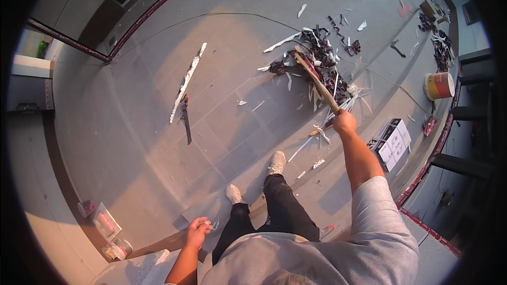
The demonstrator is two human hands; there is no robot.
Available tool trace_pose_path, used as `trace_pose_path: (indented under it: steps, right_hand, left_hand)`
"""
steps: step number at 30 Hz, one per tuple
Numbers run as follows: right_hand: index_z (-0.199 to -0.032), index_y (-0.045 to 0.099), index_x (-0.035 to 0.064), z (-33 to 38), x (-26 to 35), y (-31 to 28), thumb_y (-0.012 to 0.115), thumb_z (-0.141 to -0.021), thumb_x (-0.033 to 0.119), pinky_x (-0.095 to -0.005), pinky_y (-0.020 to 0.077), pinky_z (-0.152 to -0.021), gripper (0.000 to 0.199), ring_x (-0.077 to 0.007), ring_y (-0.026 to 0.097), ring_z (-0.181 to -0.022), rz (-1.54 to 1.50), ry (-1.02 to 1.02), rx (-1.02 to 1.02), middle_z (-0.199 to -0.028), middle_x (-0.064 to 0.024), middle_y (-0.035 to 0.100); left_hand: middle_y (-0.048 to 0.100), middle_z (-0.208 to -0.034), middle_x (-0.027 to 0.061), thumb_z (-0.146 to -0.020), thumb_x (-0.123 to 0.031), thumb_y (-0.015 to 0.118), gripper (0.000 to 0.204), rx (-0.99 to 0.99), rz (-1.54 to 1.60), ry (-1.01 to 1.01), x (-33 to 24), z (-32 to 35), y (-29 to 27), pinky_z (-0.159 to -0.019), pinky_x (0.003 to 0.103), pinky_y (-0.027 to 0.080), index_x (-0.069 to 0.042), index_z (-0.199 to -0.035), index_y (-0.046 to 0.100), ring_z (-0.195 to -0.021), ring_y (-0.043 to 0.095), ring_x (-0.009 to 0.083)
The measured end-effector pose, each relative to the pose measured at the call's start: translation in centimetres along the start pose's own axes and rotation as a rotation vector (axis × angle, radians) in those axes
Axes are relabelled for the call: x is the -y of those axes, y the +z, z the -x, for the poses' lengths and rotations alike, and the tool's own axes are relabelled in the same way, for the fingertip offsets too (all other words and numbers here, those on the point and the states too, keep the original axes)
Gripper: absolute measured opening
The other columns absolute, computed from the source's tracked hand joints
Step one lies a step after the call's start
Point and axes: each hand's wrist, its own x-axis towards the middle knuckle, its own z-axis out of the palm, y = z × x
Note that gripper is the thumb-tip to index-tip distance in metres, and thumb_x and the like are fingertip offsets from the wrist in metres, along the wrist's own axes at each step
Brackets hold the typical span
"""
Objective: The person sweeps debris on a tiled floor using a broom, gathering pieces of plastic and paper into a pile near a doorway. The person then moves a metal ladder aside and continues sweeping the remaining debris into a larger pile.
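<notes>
My right hand (pixel 344 121) is stretched forward and closed round the near end of a rough wooden stick (pixel 320 85). The stick's far end lies over a heap of torn strips (pixel 323 47), dark, maroon and white, on the tiled floor; whether anything is fixed to that end is hidden among the scraps. Low at my left side, my left hand (pixel 197 233) has its fingers curled together. A small pale bit shows by its fingertips, too small to name.
A long white strip (pixel 188 82) and a dark strip (pixel 186 121) lie on the floor ahead left. At the right stand a black-and-white box (pixel 392 145) and a red-and-yellow bucket (pixel 439 85). Shallow steps (pixel 380 82) run along the right. A clear tub (pixel 122 249) sits lower left.
</notes>
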Motion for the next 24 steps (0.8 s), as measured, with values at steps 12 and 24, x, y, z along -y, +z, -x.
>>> trace_pose_path:
  steps: [12,24]
  right_hand:
    - [-0.116,0.062,0.0115,21.6,3.7,5.0,0.062,-0.09,0.014,-0.0281,0.0394,-0.036,0.026,-0.0131,0.051,-0.043,-0.637,0.021,0.792,-0.069,-0.0038,0.055]
    - [-0.134,0.062,0.0141,46.4,25.5,25.0,0.056,-0.096,0.034,-0.0417,0.0559,-0.067,0.044,-0.0306,0.069,-0.073,0.527,-1.03,1.23,-0.089,-0.0182,0.07]
  left_hand:
    - [0.071,-0.105,0.0179,-0.089,-0.032,0.069,0.04,-0.039,-0.555,0.127,6.2,3.9,-0.1,-0.089,0.04,0.053,-0.001,-0.114,0.065,-0.1,0.068,0.0317]
    - [0.071,-0.108,0.0181,-0.09,-0.037,0.066,0.04,-0.258,0.008,-0.236,25.8,11.1,-2.8,-0.092,0.041,0.052,-0.005,-0.114,0.069,-0.104,0.068,0.0334]
